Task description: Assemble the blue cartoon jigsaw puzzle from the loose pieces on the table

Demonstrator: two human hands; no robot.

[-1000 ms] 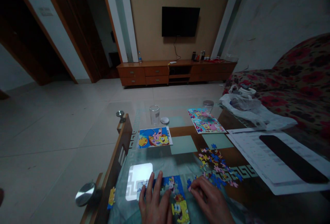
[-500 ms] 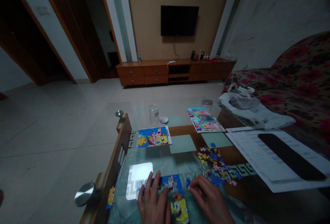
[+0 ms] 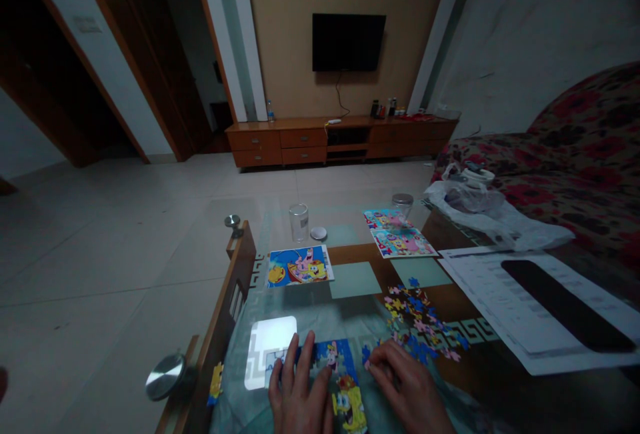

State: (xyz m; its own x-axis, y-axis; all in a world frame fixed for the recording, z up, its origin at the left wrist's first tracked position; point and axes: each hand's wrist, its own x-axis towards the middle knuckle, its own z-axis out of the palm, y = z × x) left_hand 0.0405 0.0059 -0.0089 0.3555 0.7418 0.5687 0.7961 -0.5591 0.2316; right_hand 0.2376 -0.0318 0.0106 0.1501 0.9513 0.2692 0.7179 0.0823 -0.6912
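My left hand [image 3: 299, 394] lies flat with fingers spread on the left part of a partly built cartoon jigsaw puzzle [image 3: 345, 381] at the near edge of the glass table [image 3: 355, 281]. On the puzzle's right side rests my right hand [image 3: 407, 391], its fingers curled and pressed together at the puzzle's edge; whether they pinch a piece is hidden. A heap of loose puzzle pieces [image 3: 420, 324] lies just beyond the right hand.
A finished cartoon picture [image 3: 299, 265] and two more picture cards [image 3: 397, 234] lie farther back, with a drinking glass [image 3: 299, 221], a small white lid [image 3: 318, 233] and a jar [image 3: 402, 203]. Papers with a dark strip [image 3: 540, 307] and a plastic bag [image 3: 480, 211] are at right beside the floral sofa [image 3: 575, 154].
Both hands stay on the puzzle with only slight shifts of the fingers. The view wobbled a little down and back up.
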